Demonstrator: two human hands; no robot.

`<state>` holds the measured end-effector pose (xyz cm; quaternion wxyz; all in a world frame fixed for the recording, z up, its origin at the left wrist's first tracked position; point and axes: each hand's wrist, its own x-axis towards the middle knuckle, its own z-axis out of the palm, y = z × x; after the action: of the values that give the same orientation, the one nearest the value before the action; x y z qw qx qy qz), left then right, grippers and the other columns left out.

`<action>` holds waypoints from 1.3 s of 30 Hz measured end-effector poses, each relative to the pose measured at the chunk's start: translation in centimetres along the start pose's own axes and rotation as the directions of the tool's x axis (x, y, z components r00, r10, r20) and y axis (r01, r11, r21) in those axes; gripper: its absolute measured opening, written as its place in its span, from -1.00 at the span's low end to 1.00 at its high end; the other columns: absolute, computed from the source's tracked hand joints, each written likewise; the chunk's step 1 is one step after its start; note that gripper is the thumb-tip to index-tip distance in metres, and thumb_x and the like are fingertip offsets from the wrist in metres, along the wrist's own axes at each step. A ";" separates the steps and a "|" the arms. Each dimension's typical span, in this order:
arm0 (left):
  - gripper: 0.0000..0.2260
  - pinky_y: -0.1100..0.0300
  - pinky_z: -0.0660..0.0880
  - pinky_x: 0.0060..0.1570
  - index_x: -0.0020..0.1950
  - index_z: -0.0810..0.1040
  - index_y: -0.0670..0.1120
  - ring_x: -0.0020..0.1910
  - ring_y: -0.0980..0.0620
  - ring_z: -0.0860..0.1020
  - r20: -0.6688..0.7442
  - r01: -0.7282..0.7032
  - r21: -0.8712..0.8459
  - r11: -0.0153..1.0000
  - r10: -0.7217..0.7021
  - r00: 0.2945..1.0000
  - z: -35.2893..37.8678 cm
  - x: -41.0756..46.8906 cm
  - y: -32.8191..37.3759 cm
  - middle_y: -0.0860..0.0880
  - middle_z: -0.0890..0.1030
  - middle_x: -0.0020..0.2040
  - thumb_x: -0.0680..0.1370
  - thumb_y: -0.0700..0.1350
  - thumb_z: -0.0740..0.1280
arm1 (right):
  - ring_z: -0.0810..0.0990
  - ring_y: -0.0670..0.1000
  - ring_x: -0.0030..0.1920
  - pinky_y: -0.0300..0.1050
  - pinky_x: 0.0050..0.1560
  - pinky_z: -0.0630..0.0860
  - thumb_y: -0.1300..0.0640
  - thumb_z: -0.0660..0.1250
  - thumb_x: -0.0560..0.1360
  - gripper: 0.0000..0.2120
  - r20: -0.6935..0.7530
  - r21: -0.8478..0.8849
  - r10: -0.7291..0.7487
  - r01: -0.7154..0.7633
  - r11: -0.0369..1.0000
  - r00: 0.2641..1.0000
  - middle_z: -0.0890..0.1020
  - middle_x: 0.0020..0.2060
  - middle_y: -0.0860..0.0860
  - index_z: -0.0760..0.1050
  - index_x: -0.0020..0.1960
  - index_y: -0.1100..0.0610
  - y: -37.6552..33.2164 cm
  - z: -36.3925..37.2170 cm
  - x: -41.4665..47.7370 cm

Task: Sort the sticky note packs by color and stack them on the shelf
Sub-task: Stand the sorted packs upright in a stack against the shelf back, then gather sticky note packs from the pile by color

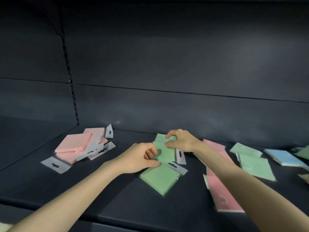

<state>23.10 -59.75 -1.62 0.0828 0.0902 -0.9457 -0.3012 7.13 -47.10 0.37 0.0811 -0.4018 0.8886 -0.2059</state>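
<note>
At the middle of the shelf [83, 190], the upper green pack [164, 153] is pinched by fingers of the left hand [140, 158] and right hand [182, 141]; it should be squared over the nearer green pack [160, 180], tabs matching.

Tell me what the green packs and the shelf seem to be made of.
Green packs: probably matte pastel paper pads wrapped in clear glossy film; a corner glints, and the hang tab looks translucent plastic. Shelf: likely painted metal, dark satin; it shows a faint sheen and a slotted upright.
</note>
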 end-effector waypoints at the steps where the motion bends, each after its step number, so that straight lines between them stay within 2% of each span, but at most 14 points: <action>1: -0.70 0.33 0.47 -0.03 0.12 0.55 0.00 -0.06 0.15 0.56 0.001 -0.021 0.009 1.000 0.021 1.000 -0.4 0.2 0.0 0.08 0.58 -0.02 0.44 0.04 0.45 | 0.47 0.07 0.24 -0.01 0.29 0.36 -0.05 0.33 0.48 -0.62 -0.005 -0.039 0.012 -0.012 0.999 1.000 0.54 0.18 0.04 0.46 0.27 0.01 -0.2 -0.3 -0.3; 3: -0.71 0.31 0.44 0.02 0.16 0.53 0.01 0.02 0.14 0.54 0.000 -0.068 0.043 0.997 0.068 0.998 -1.1 0.5 0.3 0.09 0.57 0.03 0.47 0.03 0.42 | 0.44 0.08 0.28 -0.02 0.32 0.34 -0.04 0.33 0.49 -0.61 -0.026 -0.063 0.013 -0.015 0.998 1.000 0.51 0.24 0.07 0.46 0.28 0.04 -0.4 -1.1 -1.2; 6: -0.64 0.13 0.37 0.25 0.29 0.45 0.01 0.23 0.08 0.44 -0.003 -0.153 0.176 0.972 0.156 0.988 -2.4 1.0 1.4 0.07 0.50 0.21 0.52 0.05 0.35 | 0.40 0.09 0.30 -0.16 0.24 0.32 0.01 0.33 0.51 -0.61 -0.105 -0.089 -0.009 0.000 0.996 0.994 0.44 0.29 0.10 0.45 0.30 0.11 -0.4 -2.7 -3.1; 9: -0.57 0.02 0.25 0.36 0.40 0.33 0.04 0.36 0.05 0.32 -0.020 -0.235 0.258 0.937 0.248 0.968 -3.4 1.3 3.3 0.08 0.39 0.36 0.55 0.06 0.30 | 0.39 0.08 0.29 -0.20 0.19 0.29 0.03 0.34 0.51 -0.62 -0.213 -0.101 -0.006 -0.016 0.995 0.977 0.41 0.30 0.11 0.44 0.29 0.11 0.0 -4.5 -5.1; 16: -0.50 -0.02 0.19 0.40 0.45 0.26 0.06 0.40 0.03 0.26 -0.027 -0.382 0.281 0.881 0.405 0.914 -3.1 2.3 8.8 0.09 0.32 0.41 0.54 0.08 0.29 | 0.38 0.10 0.32 -0.16 0.23 0.29 0.06 0.32 0.53 -0.60 -0.399 -0.146 0.053 -0.121 0.982 0.915 0.40 0.31 0.10 0.40 0.34 0.13 2.0 -8.7 -11.3; 20: -0.51 0.02 0.20 0.39 0.44 0.25 0.06 0.38 0.04 0.26 -0.020 -0.463 0.286 0.839 0.488 0.873 -1.6 2.4 12.8 0.09 0.31 0.41 0.55 0.09 0.28 | 0.40 0.13 0.30 -0.04 0.29 0.34 0.06 0.31 0.53 -0.60 -0.484 -0.170 0.088 -0.192 0.967 0.871 0.43 0.28 0.12 0.40 0.33 0.14 4.4 -10.6 -15.0; 23: -0.50 0.01 0.19 0.39 0.45 0.24 0.05 0.39 0.02 0.25 -0.012 -0.500 0.298 0.813 0.527 0.850 0.1 2.3 16.1 0.08 0.30 0.42 0.55 0.09 0.28 | 0.41 0.15 0.29 -0.03 0.27 0.35 0.05 0.32 0.52 -0.60 -0.504 -0.176 0.116 -0.233 0.956 0.856 0.44 0.26 0.12 0.40 0.32 0.14 6.6 -11.7 -17.9; 30: -0.51 0.08 0.19 0.34 0.46 0.22 0.07 0.36 0.05 0.26 -0.002 -0.517 0.266 0.814 0.536 0.844 7.5 1.1 24.2 0.09 0.31 0.41 0.56 0.07 0.26 | 0.44 0.13 0.22 -0.06 0.21 0.36 0.05 0.31 0.53 -0.59 -0.504 -0.199 0.166 -0.302 0.932 0.847 0.44 0.25 0.09 0.39 0.34 0.11 13.4 -14.7 -26.6; 39: -0.53 0.10 0.22 0.26 0.45 0.22 0.07 0.36 0.03 0.27 0.051 -0.516 0.282 0.809 0.524 0.850 15.6 0.5 33.4 0.08 0.32 0.40 0.57 0.09 0.24 | 0.38 0.10 0.31 -0.12 0.23 0.30 0.07 0.31 0.53 -0.60 -0.440 -0.180 0.231 -0.338 0.924 0.868 0.41 0.31 0.07 0.40 0.34 0.10 22.4 -17.7 -35.2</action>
<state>15.31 -24.36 5.38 0.1619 -0.1565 -0.9661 -0.1260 9.75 -2.21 5.88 -0.1293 -0.2200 0.9540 -0.1573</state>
